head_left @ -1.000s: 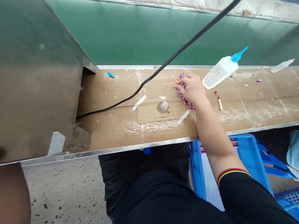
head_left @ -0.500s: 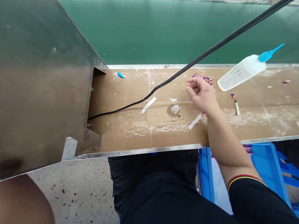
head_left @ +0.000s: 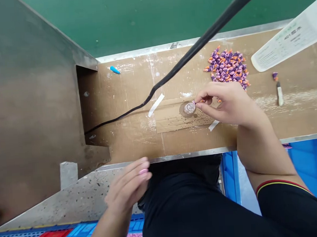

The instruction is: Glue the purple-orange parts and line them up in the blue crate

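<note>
— What's the right hand pinching?

— A tiny purple-and-orange piece, light and fiddly, so fingertips only, right at a clear round dome on the cardboard-topped table. The left hand hangs open, well apart.

Right fingers pinched; left hand open

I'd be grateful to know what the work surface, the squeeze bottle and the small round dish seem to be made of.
The work surface looks like brown cardboard: matte, with creases and white residue. The squeeze bottle seems to be milky translucent plastic, with a soft sheen and printing. The small round dish is clear and glossy, so glass or plastic; the view cannot settle which.
</note>
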{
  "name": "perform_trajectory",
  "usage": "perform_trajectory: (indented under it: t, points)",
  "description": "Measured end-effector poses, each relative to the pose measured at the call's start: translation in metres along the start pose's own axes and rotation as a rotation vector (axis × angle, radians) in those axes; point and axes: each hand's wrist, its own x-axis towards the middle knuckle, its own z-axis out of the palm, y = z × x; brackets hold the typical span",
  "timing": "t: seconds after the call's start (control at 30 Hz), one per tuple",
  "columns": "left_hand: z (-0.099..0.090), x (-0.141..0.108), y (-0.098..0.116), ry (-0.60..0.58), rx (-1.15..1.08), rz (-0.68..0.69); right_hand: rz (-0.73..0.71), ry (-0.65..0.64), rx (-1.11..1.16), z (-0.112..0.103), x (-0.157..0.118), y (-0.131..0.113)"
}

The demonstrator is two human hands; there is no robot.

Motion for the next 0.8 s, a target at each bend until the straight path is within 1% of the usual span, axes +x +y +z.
perform_trajectory:
  t: [0.03,0.07,0.1,0.13,0.17,0.2,0.27,0.3,0.37,0.43,0.53,0.6,0.7,0.8]
  points:
    - [0.02,0.008,0.0,-0.024,-0.021,0.104,-0.01,-0.004,-0.032,0.0,-0.001,0.0]
    - [0.039,0.019,0.0,-0.036,-0.074,0.177,-0.018,-0.006,-0.063,0.001,-0.001,0.001]
    - [0.055,0.034,-0.001,-0.055,-0.128,0.193,-0.029,-0.008,-0.09,0.002,-0.002,0.002]
    - [0.069,0.05,-0.002,-0.072,-0.18,0.174,-0.046,-0.007,-0.114,0.003,-0.002,0.002]
    - [0.08,0.067,-0.004,-0.065,-0.244,0.141,-0.069,-0.007,-0.133,0.005,-0.002,0.003]
    - [0.09,0.082,-0.006,-0.033,-0.293,0.078,-0.097,-0.008,-0.145,0.006,-0.002,0.004]
    - [0.104,0.105,-0.013,0.001,-0.391,-0.031,-0.145,-0.011,-0.161,0.009,-0.002,0.006]
    - [0.11,0.113,-0.017,0.007,-0.443,-0.082,-0.161,-0.016,-0.165,0.01,-0.002,0.007]
    - [0.12,0.119,-0.025,0.0,-0.564,-0.191,-0.174,-0.028,-0.172,0.012,-0.001,0.008]
    - [0.126,0.118,-0.032,-0.007,-0.679,-0.334,-0.178,-0.032,-0.172,0.014,-0.001,0.009]
    - [0.129,0.112,-0.039,-0.017,-0.777,-0.558,-0.178,-0.037,-0.176,0.015,-0.001,0.009]
    - [0.127,0.11,-0.041,-0.028,-0.792,-0.652,-0.186,-0.04,-0.185,0.015,-0.001,0.009]
    - [0.125,0.109,-0.042,-0.008,-0.835,-0.692,-0.186,-0.057,-0.192,0.014,0.0,0.009]
    - [0.125,0.109,-0.042,0.027,-0.882,-0.658,-0.175,-0.059,-0.196,0.012,0.0,0.008]
